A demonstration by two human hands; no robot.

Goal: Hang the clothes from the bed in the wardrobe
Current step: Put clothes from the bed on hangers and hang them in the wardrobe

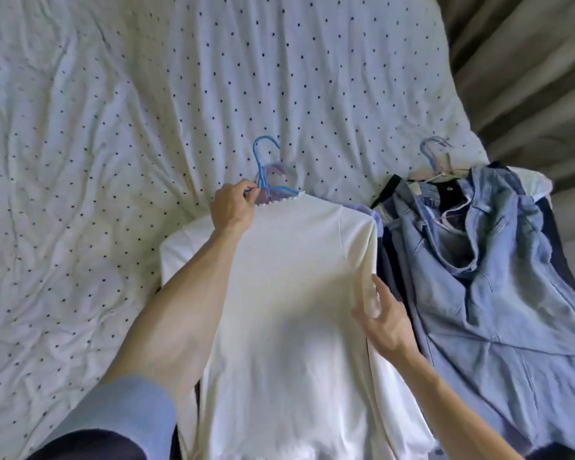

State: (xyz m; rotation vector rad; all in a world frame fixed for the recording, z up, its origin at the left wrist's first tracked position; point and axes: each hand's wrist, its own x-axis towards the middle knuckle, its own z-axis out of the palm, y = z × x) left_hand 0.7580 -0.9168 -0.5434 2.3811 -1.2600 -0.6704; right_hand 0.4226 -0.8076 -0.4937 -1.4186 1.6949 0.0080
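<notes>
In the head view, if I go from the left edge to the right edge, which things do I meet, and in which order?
Dotted bedsheet → left hand → blue hanger → right hand → pile of blue clothes. The white top stretches across under both hands, so it is left out.

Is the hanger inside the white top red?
No, the hanger sticking out of the white top is blue, and the left hand pinches it.

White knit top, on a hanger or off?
On: the white knit top has a blue plastic hanger poking from its neckline, left hand pinching it.
</notes>
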